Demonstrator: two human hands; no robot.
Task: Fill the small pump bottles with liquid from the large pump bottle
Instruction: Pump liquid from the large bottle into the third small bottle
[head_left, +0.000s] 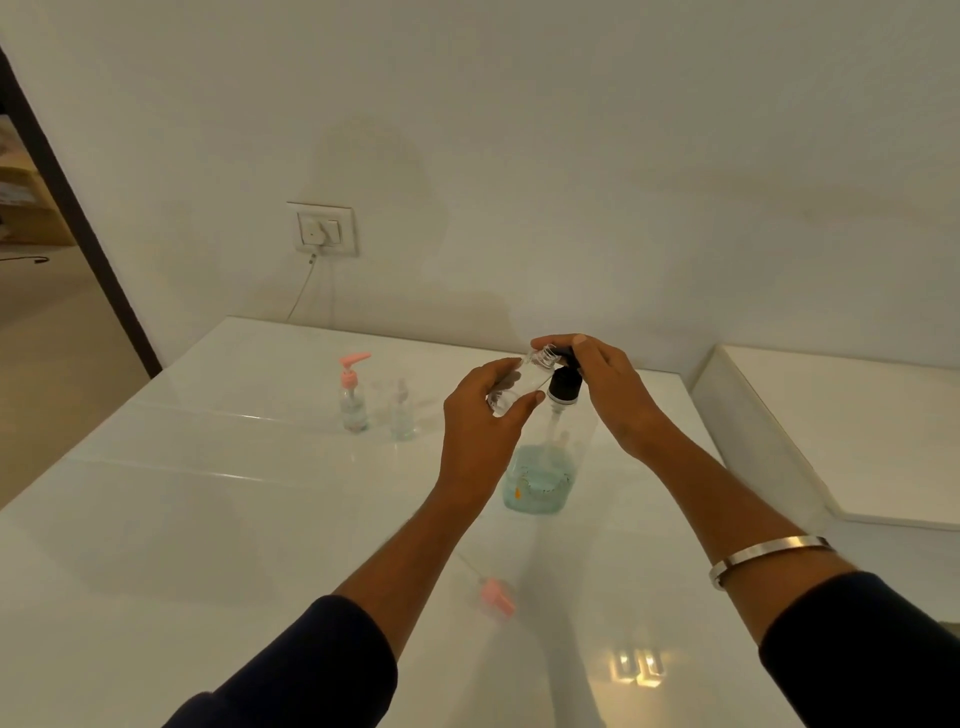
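Left hand (480, 415) curled round an uncapped small bottle (511, 387), tilted so its mouth meets the spout; right hand (597, 382) curled over the pump (563, 387) of the big bottle (540, 478), likely to press. Pink cap (496, 597) set aside near the front. Two more small bottles (353, 405) waiting far left on a glossy white desk (208, 519); pale wall, socket (322, 228) behind

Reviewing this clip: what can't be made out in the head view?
- Large pump bottle nozzle: covered by the right hand.
- Any liquid in the small bottle: clear, and the left hand fingers wrap it.
- Pink pump on the table: blurred.
- Bottle label: too small to read.
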